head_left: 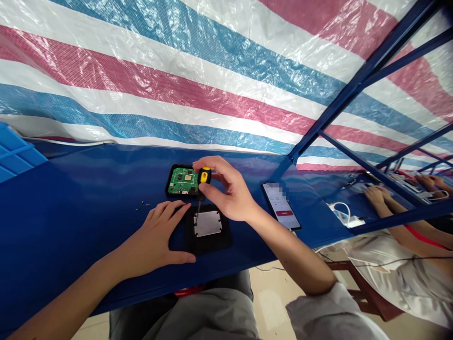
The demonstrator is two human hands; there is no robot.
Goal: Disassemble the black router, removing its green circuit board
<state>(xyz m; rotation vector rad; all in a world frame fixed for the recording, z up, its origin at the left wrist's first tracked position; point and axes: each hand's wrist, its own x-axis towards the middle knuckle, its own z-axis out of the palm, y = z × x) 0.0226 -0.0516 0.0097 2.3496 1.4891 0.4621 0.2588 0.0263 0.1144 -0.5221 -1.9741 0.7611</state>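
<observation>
My right hand [228, 191] is closed around a yellow-and-black screwdriver [204, 175]. The thin shaft points down, its tip at the left edge of a silver metal plate [208, 224]. That plate sits on a square black cover [226, 241] lying on the blue table. My left hand [166, 233] holds the cover's left side, thumb at the near corner and fingers at the far one. Just beyond is a green circuit board [182, 179] in a black housing [167, 189], partly hidden by my right hand. Several small screws [142, 203] lie loose left of it.
A phone [282, 206] showing a timer lies to the right. A blue plastic bin [17, 151] stands at the far left. Blue frame bars [329, 108] rise on the right; beyond them are another person's hands [377, 194] and a white plug and cable [345, 215].
</observation>
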